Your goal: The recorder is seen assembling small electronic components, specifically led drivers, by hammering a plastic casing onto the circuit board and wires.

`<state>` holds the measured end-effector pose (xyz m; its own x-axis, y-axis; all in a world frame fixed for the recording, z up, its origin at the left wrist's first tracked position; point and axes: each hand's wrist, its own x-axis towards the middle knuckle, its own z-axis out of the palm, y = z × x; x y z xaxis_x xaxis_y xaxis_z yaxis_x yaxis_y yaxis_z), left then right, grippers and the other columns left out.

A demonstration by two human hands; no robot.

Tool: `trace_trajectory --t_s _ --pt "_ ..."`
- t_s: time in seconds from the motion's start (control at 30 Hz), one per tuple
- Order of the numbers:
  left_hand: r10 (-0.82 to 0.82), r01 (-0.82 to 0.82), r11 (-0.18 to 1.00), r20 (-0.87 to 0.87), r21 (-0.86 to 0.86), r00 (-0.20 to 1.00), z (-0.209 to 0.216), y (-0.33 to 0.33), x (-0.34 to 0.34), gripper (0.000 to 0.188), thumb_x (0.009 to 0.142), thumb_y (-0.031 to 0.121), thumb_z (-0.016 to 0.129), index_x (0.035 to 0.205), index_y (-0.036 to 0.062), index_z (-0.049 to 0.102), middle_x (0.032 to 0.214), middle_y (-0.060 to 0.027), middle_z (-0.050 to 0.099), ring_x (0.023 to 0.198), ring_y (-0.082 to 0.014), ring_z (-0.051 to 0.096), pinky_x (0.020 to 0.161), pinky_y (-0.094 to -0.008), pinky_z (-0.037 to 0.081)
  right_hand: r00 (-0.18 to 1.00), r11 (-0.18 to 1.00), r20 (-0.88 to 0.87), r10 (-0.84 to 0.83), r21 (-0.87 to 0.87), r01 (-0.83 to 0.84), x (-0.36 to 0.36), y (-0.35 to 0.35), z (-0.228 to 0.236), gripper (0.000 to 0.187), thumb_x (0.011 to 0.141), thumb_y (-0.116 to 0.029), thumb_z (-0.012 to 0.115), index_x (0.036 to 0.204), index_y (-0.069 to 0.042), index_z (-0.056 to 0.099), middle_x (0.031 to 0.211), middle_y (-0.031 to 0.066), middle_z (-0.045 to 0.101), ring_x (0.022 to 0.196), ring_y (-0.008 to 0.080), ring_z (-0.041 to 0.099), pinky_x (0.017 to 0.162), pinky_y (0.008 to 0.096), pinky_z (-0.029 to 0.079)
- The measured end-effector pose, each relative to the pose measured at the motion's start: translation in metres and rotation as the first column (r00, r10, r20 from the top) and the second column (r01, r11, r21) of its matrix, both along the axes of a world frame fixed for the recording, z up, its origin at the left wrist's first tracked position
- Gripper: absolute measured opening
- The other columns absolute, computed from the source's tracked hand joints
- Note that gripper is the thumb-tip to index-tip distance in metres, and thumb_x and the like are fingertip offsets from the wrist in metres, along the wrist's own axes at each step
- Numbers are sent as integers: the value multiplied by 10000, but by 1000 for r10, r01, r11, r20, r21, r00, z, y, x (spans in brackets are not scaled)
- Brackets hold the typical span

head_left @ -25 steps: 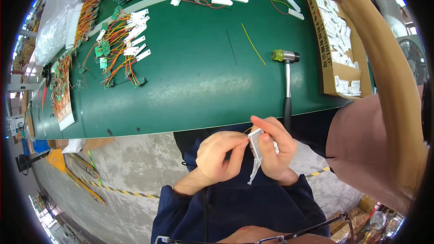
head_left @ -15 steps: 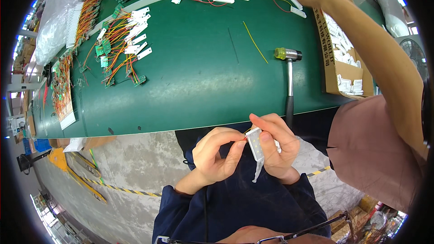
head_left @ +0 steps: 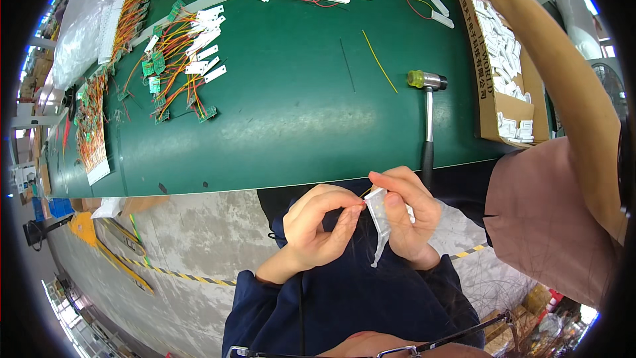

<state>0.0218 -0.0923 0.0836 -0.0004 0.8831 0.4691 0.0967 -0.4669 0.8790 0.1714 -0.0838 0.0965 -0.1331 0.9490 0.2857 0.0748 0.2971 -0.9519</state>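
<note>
A white plastic casing [head_left: 377, 209] was held just off the near edge of the green worktable [head_left: 278, 152].
The right hand [head_left: 412, 217] gripped it between thumb and fingers, a translucent strip [head_left: 379, 250] hanging below; the left hand [head_left: 314, 223] pinched thin wire [head_left: 365, 193] at its upper end.

Striped tape [head_left: 192, 279] crosses grey, probably concrete floor [head_left: 205, 235].
</note>
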Motion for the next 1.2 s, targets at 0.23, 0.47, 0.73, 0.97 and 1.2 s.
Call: trace_trajectory --t_s 0.23,0.47,0.73,0.97,1.2 --pt "19 -16 999 -64 41 998 2 0 -1 145 744 -80 655 873 -43 598 796 -134 649 690 -236 638 611 -295 516 999 1000 -20 -25 -10 24 -2 -1 -1 259 827 77 494 1042 70 639 915 139 620 761 173 576 651 255 452" --pt "79 -62 991 -143 119 987 1 3 3 182 704 -94 678 860 -33 607 758 -125 644 651 -249 637 586 -307 506 998 999 -66 -1 -52 -3 -1 0 -7 245 851 64 478 1041 75 632 937 142 625 793 178 586 680 258 456" --pt "134 -92 977 -215 194 967 2 3 4 200 684 -83 687 859 -8 625 741 -97 640 635 -233 634 574 -301 504 948 951 -317 11 -288 -108 -3 -3 -12 227 896 18 472 1058 66 624 984 121 627 882 159 576 775 267 445" --pt "109 -83 987 -202 135 973 3 8 6 180 695 -66 684 851 2 624 741 -99 640 635 -231 630 582 -299 496 942 954 -335 1 -282 -101 1 3 -10 223 894 21 482 1060 61 626 973 113 627 867 145 574 764 256 447" --pt "88 -90 995 -43 -40 995 -9 2 -4 143 734 -66 666 863 -22 621 777 -117 653 684 -221 630 620 -289 490 984 993 -167 -67 -107 49 -8 -3 -18 191 844 51 570 1029 53 619 967 104 638 788 116 594 692 219 465"
